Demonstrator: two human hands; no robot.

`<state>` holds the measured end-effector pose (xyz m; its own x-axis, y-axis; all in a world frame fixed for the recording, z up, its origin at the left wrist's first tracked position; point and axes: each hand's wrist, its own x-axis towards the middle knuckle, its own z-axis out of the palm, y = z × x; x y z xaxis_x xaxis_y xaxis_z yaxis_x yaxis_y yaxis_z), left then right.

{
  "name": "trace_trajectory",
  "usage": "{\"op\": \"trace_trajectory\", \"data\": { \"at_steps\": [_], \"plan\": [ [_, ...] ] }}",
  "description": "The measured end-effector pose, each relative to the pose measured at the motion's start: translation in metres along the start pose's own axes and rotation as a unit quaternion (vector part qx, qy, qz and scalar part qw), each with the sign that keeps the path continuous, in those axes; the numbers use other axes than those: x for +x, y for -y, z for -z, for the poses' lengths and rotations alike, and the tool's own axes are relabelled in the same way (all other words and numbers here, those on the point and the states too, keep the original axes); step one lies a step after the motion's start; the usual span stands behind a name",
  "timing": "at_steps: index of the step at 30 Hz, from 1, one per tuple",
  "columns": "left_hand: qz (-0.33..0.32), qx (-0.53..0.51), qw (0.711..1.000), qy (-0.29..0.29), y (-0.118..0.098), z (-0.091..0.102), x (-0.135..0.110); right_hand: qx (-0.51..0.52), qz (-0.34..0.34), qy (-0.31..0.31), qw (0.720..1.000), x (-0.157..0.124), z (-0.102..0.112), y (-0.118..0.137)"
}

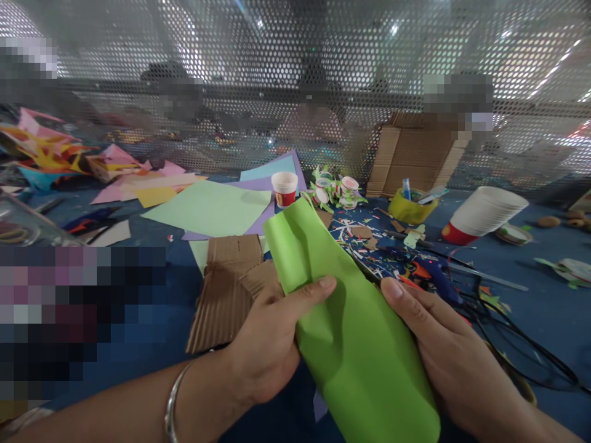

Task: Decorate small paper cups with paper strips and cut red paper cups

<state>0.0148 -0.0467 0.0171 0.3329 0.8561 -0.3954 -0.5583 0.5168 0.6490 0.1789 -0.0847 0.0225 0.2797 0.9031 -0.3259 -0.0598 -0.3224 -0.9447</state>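
A bright green sheet of paper (323,295), curled over lengthwise, is held up in front of me. My left hand (281,326) grips its left side, thumb pressed flat on top and fingers underneath. At the sheet's right edge, my right hand (443,332) is closed, its thumb beside the paper. A thin dark blade, apparently scissors (367,271), shows between that thumb and the edge; the handles are hidden by the hand. Under the sheet's left side lies torn corrugated cardboard (228,289).
Light green paper (212,206), a small paper cup (284,187) and paper turtles (339,187) lie behind. To the right are paper scraps (364,237), a yellow holder (410,206), stacked white cups (489,209), a blue glue gun (436,280) and black cables (517,351). A perforated screen (277,74) stands beyond.
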Motion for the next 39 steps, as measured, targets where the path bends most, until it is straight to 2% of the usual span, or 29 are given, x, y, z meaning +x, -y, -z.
{"op": "trace_trajectory", "data": {
  "at_steps": [6, 15, 24, 33, 39],
  "plan": [
    [0.006, 0.0, 1.0, -0.012, -0.0011, 0.0007, -0.0023, -0.018, 0.016, -0.008, 1.0, -0.0002, -0.0013, 0.0002],
    [0.029, 0.001, 1.0, 0.005, 0.0035, -0.0038, -0.0027, -0.039, 0.007, -0.033, 0.999, -0.0019, -0.0039, 0.0034],
    [0.039, 0.002, 0.999, 0.003, 0.0026, -0.0026, -0.0069, -0.05, 0.049, -0.002, 0.998, 0.0003, -0.0023, 0.0007],
    [0.036, 0.012, 0.999, 0.0, 0.0029, -0.0013, -0.008, -0.009, 0.033, -0.001, 0.999, 0.0005, -0.0071, 0.0004],
    [0.057, 0.002, 0.998, -0.011, 0.0032, -0.0022, -0.0086, -0.05, 0.079, -0.008, 0.996, 0.0036, -0.0059, -0.0023]
  ]
}}
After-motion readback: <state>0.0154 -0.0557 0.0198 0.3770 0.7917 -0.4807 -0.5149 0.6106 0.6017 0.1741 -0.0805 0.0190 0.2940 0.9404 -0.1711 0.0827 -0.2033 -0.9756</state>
